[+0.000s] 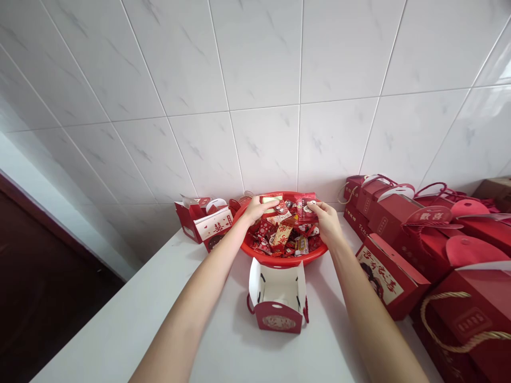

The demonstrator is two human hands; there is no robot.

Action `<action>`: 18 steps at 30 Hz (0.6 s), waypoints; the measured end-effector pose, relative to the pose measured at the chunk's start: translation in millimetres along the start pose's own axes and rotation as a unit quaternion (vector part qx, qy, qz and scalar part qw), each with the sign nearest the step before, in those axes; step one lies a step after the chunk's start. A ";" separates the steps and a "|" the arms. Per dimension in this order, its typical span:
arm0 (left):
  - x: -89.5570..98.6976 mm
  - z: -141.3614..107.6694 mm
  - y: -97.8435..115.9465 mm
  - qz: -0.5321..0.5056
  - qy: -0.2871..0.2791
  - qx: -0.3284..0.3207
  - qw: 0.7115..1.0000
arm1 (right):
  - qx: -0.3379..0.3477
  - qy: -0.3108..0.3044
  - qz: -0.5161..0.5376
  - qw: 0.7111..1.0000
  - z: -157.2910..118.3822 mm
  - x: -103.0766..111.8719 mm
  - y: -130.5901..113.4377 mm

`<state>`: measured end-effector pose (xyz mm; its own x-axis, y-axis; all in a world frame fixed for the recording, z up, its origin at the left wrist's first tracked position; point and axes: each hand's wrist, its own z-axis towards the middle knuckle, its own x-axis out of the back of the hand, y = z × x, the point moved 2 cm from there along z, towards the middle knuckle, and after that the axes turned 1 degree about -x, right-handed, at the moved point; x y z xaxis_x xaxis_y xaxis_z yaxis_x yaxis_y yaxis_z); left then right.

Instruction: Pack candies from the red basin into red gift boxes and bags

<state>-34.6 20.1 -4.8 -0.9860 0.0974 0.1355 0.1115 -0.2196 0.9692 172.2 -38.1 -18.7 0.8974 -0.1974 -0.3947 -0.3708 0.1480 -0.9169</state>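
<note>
A red basin [279,261] full of wrapped sweets stands against the tiled wall. Over its left side, my left hand [258,208] is closed on a pale and red packet [272,200]. At the basin's right side my right hand [325,217] grips a red sweet packet [304,207]. Between the hands lie more sweets, among them a gold and red one [281,234]. In front of the basin, an open red gift box [278,317] with a white inside and cord handles sits on the white table; no contents show in it.
Several closed red gift boxes [399,213] with cord handles crowd the right side, some stacked. More red boxes [213,226] stand left of the basin. The white table [131,330] ends at a slanting left edge.
</note>
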 end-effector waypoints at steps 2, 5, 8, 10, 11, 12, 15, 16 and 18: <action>0.2 -0.2 0.7 -0.012 0.002 0.004 1.000 | -0.011 -0.006 0.000 1.000 -0.9 -0.5 -0.9; -0.3 -0.5 1.4 -0.019 -0.002 0.003 1.000 | -0.040 -0.037 -0.006 0.998 -2.8 -2.1 -1.6; -1.8 -1.5 1.7 -0.005 -0.007 -0.003 1.000 | -0.069 -0.080 -0.004 0.994 -3.6 -3.8 -0.5; -3.0 -2.2 2.1 0.004 -0.010 -0.015 1.000 | -0.079 -0.101 -0.002 0.992 -3.5 -4.6 0.9; -3.4 -2.5 2.2 0.007 -0.012 -0.024 1.000 | -0.084 -0.109 -0.004 0.991 -3.4 -4.9 1.8; -3.8 -2.6 2.2 0.012 -0.014 -0.034 0.999 | -0.088 -0.116 -0.008 0.989 -3.4 -5.2 2.6; -4.7 -1.9 1.0 0.040 -0.025 -0.060 0.997 | -0.093 -0.131 -0.022 0.987 -3.6 -5.6 4.2; -5.0 -1.2 0.2 0.052 -0.028 -0.067 0.996 | -0.093 -0.135 -0.025 0.986 -3.7 -5.6 4.5; -5.4 0.8 -1.6 0.073 -0.032 -0.075 0.994 | -0.091 -0.140 -0.026 0.986 -3.5 -5.4 4.7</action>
<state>-29.4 20.7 -7.0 -0.9501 0.1141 0.2904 0.2288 -0.3781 0.8970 164.8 -39.7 -21.1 0.9379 0.0789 -0.3379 -0.3359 -0.0376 -0.9411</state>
